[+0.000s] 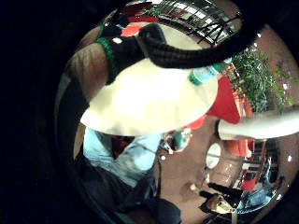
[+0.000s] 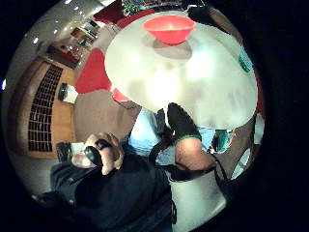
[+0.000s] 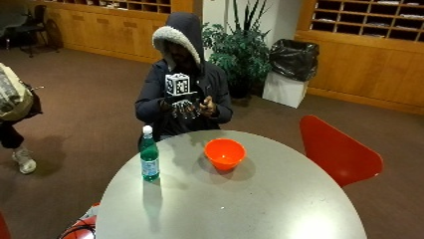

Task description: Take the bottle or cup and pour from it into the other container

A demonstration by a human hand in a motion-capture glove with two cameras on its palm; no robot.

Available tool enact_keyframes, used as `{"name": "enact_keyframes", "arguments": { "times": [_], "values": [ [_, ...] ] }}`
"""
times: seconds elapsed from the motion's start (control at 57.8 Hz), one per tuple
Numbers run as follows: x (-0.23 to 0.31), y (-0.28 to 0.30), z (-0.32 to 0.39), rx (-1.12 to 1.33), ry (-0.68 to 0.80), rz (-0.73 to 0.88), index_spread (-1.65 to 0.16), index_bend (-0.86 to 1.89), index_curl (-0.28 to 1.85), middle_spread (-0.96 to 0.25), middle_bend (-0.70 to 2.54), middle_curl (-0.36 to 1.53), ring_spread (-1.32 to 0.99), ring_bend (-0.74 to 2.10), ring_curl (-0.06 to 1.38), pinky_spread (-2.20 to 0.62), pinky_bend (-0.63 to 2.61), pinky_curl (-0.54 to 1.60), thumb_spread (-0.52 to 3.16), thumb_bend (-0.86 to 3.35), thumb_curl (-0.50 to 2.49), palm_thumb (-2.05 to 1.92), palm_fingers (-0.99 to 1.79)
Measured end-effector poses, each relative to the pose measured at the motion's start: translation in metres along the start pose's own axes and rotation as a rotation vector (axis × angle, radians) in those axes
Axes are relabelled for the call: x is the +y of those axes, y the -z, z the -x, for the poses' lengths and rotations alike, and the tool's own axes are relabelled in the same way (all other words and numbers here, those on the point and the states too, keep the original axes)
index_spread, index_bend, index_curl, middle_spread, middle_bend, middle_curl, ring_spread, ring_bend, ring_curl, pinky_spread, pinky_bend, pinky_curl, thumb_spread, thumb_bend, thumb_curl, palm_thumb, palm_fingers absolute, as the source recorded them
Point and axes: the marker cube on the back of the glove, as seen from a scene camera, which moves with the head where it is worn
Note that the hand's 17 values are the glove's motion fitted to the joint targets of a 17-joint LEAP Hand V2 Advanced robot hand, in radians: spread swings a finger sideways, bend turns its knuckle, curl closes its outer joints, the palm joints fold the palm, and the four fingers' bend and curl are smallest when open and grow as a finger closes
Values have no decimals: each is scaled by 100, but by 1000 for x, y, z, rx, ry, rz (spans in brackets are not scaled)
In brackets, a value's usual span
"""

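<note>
A green plastic bottle with a white cap stands upright on the round grey table, near its left edge. An orange bowl sits to the bottle's right, closer to the seated person. My gloved right hand is raised in front of the person's chest, above and behind the table's far edge, with fingers hanging relaxed and holding nothing. The bare left hand is right beside it. In the thumb side palm view the bowl and the bottle stand on the table well away from the palm.
A red chair stands at the table's right side, and another red seat shows at the lower left. Behind the person are a potted plant and a bin with a black bag.
</note>
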Motion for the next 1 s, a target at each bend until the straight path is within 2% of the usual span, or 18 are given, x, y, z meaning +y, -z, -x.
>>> {"name": "enact_keyframes", "arguments": {
  "times": [0.121, 0.294, 0.709, 1.004],
  "values": [
    [-5, 1, -3, 5, 4, 2, -33, 17, 16, -8, 25, 14, 7, 30, 15, 24, 47, 20, 71, 28, 18, 53, 59],
    [-5, 1, -2, -20, -2, 15, -39, 14, 21, -9, 22, 21, 9, 26, 19, 29, 49, 26, 94, 21, 25, 57, 52],
    [-11, 15, -11, -67, 20, 33, -41, 14, 23, -7, 18, 28, 10, 20, 22, 33, 53, 32, 107, -1, 32, 53, 33],
    [-17, 34, -62, -65, -48, 35, -42, 13, 24, -6, 18, 29, 11, 20, 24, 33, 56, 34, 106, -3, 34, 49, 27]
  ]
}}
